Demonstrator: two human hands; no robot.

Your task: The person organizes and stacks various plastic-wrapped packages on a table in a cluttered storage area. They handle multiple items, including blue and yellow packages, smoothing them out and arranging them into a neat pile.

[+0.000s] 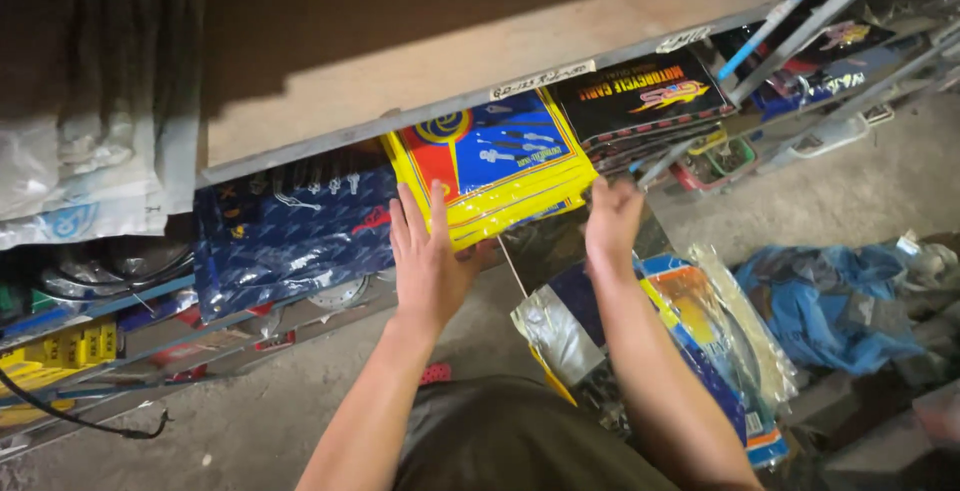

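A stack of flat yellow, red and blue plastic packets (495, 166) sticks out from under a metal shelf (400, 61). My left hand (428, 261) lies flat with spread fingers against the stack's near left edge. My right hand (612, 219) presses on the stack's right corner, fingers curled around its edge. A thin white stick or wire (512, 266) hangs below the stack between my hands.
Dark blue packets (290, 226) sit left of the stack, black packets (640, 96) to its right. More bagged packets (700, 336) lean by my right forearm. A blue plastic bag (830, 306) lies on the concrete floor. White sacks (90, 101) hang at left.
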